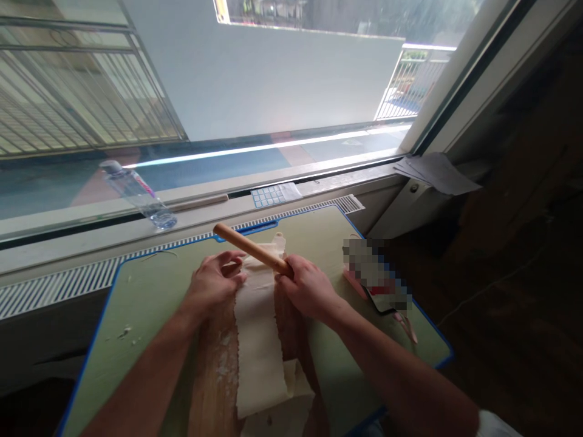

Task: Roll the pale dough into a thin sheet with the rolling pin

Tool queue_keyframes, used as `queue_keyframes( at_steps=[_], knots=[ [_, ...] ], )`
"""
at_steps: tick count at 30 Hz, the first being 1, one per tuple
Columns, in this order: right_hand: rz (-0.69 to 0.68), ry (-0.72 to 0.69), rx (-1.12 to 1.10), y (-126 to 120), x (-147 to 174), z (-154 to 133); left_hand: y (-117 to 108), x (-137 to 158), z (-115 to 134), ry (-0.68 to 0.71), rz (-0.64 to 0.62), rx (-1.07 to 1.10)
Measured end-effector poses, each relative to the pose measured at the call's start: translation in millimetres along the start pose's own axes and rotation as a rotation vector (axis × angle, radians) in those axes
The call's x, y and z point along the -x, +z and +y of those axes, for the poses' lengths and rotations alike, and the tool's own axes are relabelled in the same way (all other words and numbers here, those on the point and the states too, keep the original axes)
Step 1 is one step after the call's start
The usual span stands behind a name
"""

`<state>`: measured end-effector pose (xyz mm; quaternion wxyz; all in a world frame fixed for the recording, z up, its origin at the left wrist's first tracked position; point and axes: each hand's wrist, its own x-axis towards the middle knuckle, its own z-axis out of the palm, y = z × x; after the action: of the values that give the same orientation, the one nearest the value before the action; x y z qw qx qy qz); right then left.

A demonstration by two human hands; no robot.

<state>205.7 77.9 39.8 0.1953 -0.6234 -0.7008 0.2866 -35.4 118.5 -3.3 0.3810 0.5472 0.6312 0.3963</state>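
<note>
A long pale dough sheet point(257, 340) with ragged edges lies on a wooden board point(214, 376), its near end folded over. My right hand point(307, 285) is closed around one end of a wooden rolling pin point(248, 246), which slants up and left across the far part of the sheet. At the sheet's left edge is my left hand point(216, 276), with curled fingers and thumb holding the dough there. The board's far end is hidden by the dough and hands.
The green table point(150, 291) has a blue rim and stray flour bits. On its right lies a phone point(380, 279), partly pixelated, with a strap. A clear water bottle point(141, 197) stands on the windowsill, near a sheet of labels point(268, 195). Papers point(437, 173) lie at the right.
</note>
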Motion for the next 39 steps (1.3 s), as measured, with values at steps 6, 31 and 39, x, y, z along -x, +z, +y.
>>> queue_keyframes(
  at_steps=[6,31,39],
  knots=[
    [0.042,-0.017,0.021,5.1,-10.0,1.8,6.6,3.1,5.3,0.034,-0.060,0.076],
    [-0.193,-0.149,-0.080,11.8,-4.2,-13.4,1.6,68.0,8.4,0.207,0.023,-0.213],
    [-0.038,-0.120,-0.359,21.4,-19.1,-7.8,-2.6,70.1,7.5,0.239,0.193,-0.270]
  ],
)
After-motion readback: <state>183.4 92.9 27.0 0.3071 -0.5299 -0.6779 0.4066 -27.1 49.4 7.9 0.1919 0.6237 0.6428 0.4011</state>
